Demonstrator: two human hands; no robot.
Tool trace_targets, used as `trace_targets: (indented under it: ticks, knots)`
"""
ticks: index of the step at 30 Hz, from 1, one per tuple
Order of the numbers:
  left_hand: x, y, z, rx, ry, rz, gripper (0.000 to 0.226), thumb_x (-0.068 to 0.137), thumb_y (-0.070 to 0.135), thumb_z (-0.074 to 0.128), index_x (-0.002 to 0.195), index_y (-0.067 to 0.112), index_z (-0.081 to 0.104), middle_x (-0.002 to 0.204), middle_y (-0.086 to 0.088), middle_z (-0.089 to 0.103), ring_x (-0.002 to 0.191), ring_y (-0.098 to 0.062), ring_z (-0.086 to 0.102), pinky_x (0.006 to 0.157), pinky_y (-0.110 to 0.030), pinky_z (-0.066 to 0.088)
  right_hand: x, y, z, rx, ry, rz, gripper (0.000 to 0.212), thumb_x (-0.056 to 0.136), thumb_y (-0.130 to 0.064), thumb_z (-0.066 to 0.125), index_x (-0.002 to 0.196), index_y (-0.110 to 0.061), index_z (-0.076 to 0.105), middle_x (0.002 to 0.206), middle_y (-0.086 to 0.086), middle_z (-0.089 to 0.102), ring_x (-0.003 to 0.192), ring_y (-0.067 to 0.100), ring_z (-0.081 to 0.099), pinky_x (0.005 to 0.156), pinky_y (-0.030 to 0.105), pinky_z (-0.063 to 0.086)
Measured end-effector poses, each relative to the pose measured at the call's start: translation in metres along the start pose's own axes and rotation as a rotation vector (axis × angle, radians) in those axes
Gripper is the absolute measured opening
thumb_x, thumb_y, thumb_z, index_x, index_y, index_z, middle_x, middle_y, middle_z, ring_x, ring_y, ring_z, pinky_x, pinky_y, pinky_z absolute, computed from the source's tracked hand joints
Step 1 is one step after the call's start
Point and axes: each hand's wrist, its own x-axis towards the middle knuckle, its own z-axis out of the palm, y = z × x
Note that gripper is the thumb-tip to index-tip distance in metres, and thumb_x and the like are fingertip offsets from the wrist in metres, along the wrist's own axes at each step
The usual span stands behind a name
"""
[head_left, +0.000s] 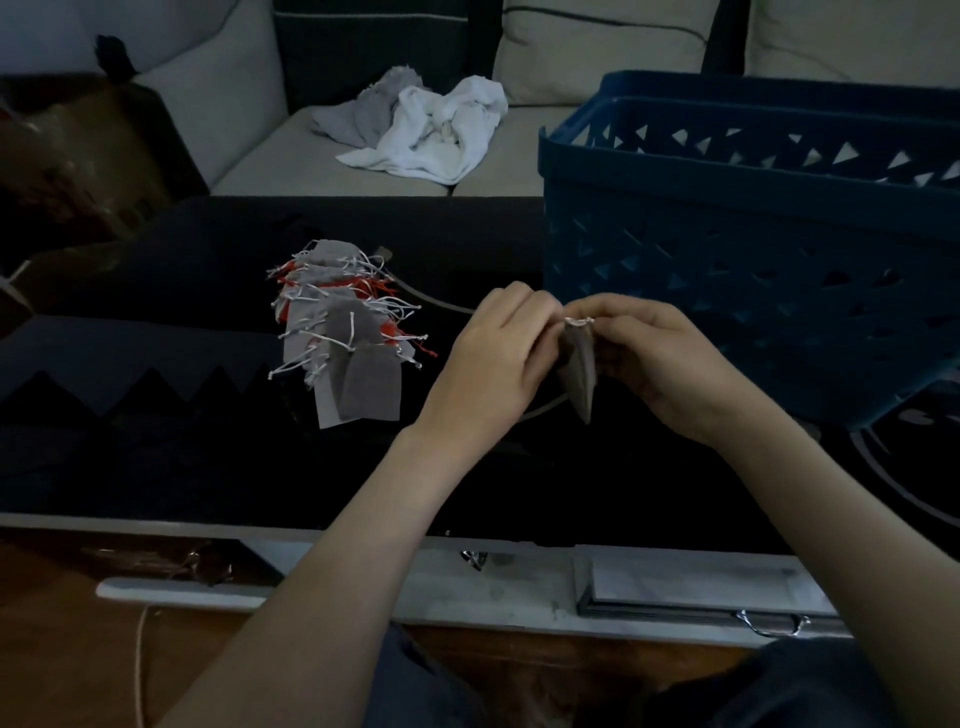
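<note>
Both hands meet above the dark table (156, 467): the left hand (488, 358) and right hand (660, 358) pinch the top of a grey drawstring pouch (581, 371), its mouth hidden by fingertips. Finished pouches (343, 332) lie piled left; a blue basket (753, 249) is cut off right.

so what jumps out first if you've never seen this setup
The left hand and right hand pinch the top of a small grey drawstring pouch at the centre. Left of them, a pile of grey and red pouches lies on the dark table; a big blue plastic basket stands on the right.
</note>
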Motion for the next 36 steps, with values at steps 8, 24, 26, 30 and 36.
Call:
trace_targets:
  ticks: [8, 24, 26, 30, 36]
  knots:
    - [-0.002, 0.005, 0.002, 0.001, 0.072, 0.048, 0.008, 0.092, 0.005, 0.057, 0.086, 0.0, 0.06, 0.084, -0.009, 0.055, 0.078, -0.015, 0.045, 0.075, -0.016, 0.034, 0.0, 0.005, -0.003, -0.094, 0.041, -0.116, 0.02, 0.094, -0.006, 0.051, 0.086, -0.013, 0.067, 0.075, -0.002, 0.067, 0.073, 0.011, 0.061, 0.067, 0.021, 0.049]
    - [-0.004, 0.005, 0.004, 0.292, 0.039, 0.234, 0.013, 0.092, 0.004, 0.055, 0.081, 0.0, 0.06, 0.076, -0.014, 0.054, 0.067, -0.028, 0.047, 0.061, -0.039, 0.041, -0.001, 0.0, -0.008, -0.289, -0.007, -0.03, 0.021, 0.096, -0.005, 0.048, 0.09, -0.011, 0.067, 0.08, 0.001, 0.066, 0.067, 0.002, 0.06, 0.062, 0.015, 0.049]
    - [-0.003, 0.004, 0.005, 0.323, 0.013, 0.268, 0.01, 0.09, 0.001, 0.058, 0.081, 0.001, 0.06, 0.075, -0.013, 0.054, 0.066, -0.027, 0.046, 0.06, -0.038, 0.041, -0.001, -0.001, -0.01, -0.344, -0.018, -0.016, 0.019, 0.096, -0.007, 0.048, 0.092, -0.01, 0.066, 0.081, 0.0, 0.065, 0.065, -0.002, 0.058, 0.061, 0.014, 0.048]
    - [-0.003, 0.001, 0.004, 0.293, -0.07, 0.251, 0.011, 0.092, 0.003, 0.055, 0.082, 0.002, 0.059, 0.078, -0.012, 0.054, 0.069, -0.025, 0.047, 0.062, -0.037, 0.042, -0.001, 0.002, -0.015, -0.505, -0.016, -0.02, 0.016, 0.096, -0.014, 0.051, 0.092, -0.016, 0.066, 0.084, -0.001, 0.066, 0.069, -0.004, 0.058, 0.063, 0.016, 0.049]
    - [-0.002, -0.004, -0.001, 0.116, -0.266, 0.041, 0.015, 0.095, 0.02, 0.048, 0.091, 0.006, 0.055, 0.087, 0.0, 0.048, 0.081, -0.013, 0.046, 0.073, -0.025, 0.038, -0.002, 0.006, -0.012, -0.607, 0.0, -0.078, 0.014, 0.094, -0.014, 0.055, 0.087, -0.021, 0.065, 0.079, -0.01, 0.063, 0.069, -0.008, 0.057, 0.063, 0.008, 0.043]
